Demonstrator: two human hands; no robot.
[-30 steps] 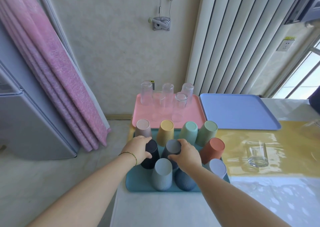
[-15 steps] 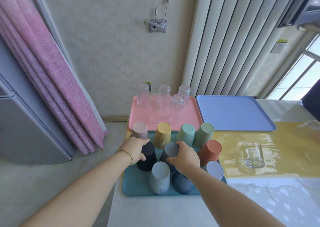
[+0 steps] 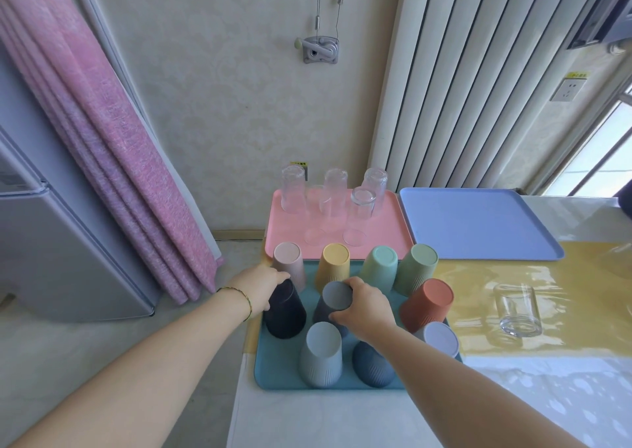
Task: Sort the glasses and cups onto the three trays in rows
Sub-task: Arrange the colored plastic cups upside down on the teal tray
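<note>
Inverted ribbed cups [image 3: 333, 263] in rows on teal tray [image 3: 273, 372], glasses [image 3: 362, 208] on pink tray [image 3: 290, 239]

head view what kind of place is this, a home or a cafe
Most likely a home, perhaps a kitchen corner: what looks like a fridge stands at the left, a pink curtain hangs beside it, and a wall socket sits by the window.

Bright daylight from the window [image 3: 605, 147] at right, strong glare on the glossy worktop [image 3: 554, 393], soft shadows, sharp centre, wide-angle bending of lines at the edges
</note>
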